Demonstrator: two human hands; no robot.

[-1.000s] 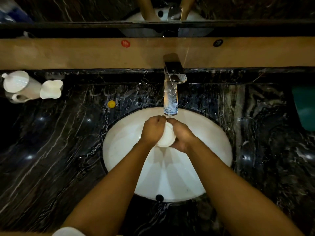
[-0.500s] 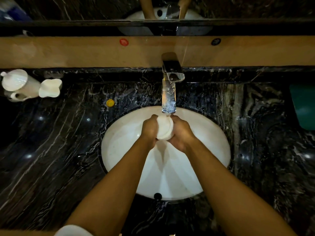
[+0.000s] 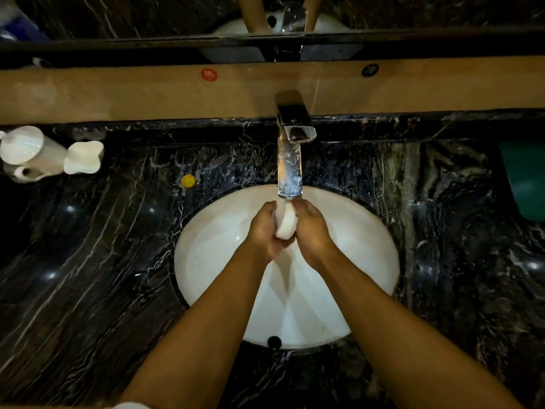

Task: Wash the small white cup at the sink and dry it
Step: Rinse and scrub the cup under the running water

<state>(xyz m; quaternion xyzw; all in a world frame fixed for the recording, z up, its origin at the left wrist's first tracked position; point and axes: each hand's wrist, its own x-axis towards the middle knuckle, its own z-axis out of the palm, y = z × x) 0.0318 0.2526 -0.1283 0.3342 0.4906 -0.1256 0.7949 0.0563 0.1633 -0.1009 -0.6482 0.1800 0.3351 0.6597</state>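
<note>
The small white cup [image 3: 285,222] is held between both hands over the white oval sink [image 3: 362,240], just under the spout of the chrome tap [image 3: 290,160]. My left hand [image 3: 265,231] wraps its left side and cups it from below. My right hand [image 3: 311,228] grips its right side. The cup is tilted on its side, and only a narrow strip of it shows between the hands. I cannot make out a water stream at the spout.
A black marble counter [image 3: 103,276] surrounds the sink. At the far left stand a white jug [image 3: 28,153] and a small white holder [image 3: 84,157]. A small yellow cap [image 3: 188,180] lies near the rim. A teal object [image 3: 525,178] sits at the right edge.
The cup has turned between my hands, from showing its round face to lying edge-on, and both hands have closed in tighter around it under the tap.
</note>
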